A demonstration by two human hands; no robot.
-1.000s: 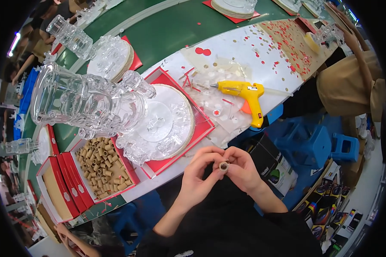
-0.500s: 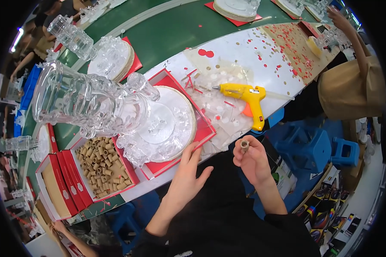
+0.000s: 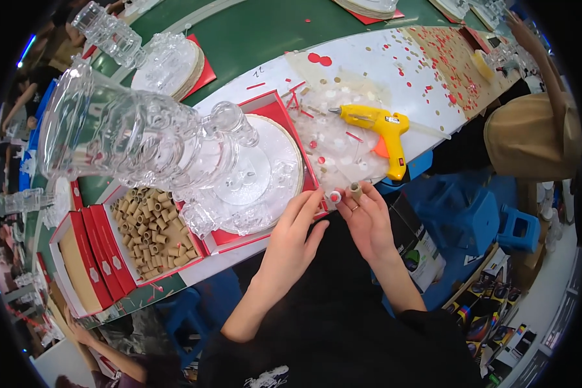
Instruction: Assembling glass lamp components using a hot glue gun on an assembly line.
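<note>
My right hand (image 3: 372, 227) is closed on a short brown cardboard tube (image 3: 355, 189), held upright by the fingertips. Just left of the tube is a small round white piece with a red middle (image 3: 334, 196); it sits between the fingertips of both hands, and which hand supports it I cannot tell. My left hand (image 3: 290, 242) is open, fingers stretched and thumb apart, close by the near rim of a red box tray (image 3: 223, 240). In that tray lies a white round base (image 3: 279, 139) with clear plastic parts and a tall clear vessel (image 3: 103, 132) tilted leftward.
A yellow glue gun (image 3: 385, 132) lies right of the tray among red and white scraps. Left of the tray, a box (image 3: 197, 258) holds many cardboard tubes, beside stacked red boxes (image 3: 107, 249). Blue stools (image 3: 465, 216) stand on the floor at right. Other people work around the table.
My left hand has moved right, off the tray's near rim, toward my right hand. The right hand has come slightly left and down with its tube; the red-and-white piece now shows.
</note>
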